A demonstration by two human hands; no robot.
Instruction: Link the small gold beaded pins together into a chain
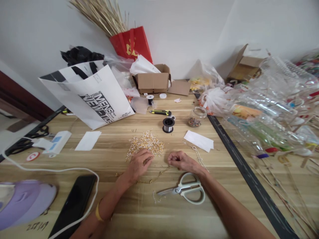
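A loose pile of small gold and clear beads (pixel 147 142) lies on the wooden table. My left hand (pixel 141 164) rests at the pile's near edge with its fingers bent together; what they hold, if anything, is too small to make out. To its right, my right hand (pixel 183 161) is closed in a pinch at the end of a thin beaded chain (pixel 151 181). That chain curves over the table below both hands. Scissors (pixel 185 189) with pale handles lie just below my right hand. Near their tip is a fine clear strand (pixel 158 199).
Beyond the beads stand a wire spool (pixel 168 125), a yellow cutter knife (pixel 160 112) and a glass jar (pixel 196 117). A white paper bag (pixel 92 96) is at the back left. Plastic bottles (pixel 261 109) crowd the right. A phone (pixel 74 202) and white cable (pixel 62 170) lie left.
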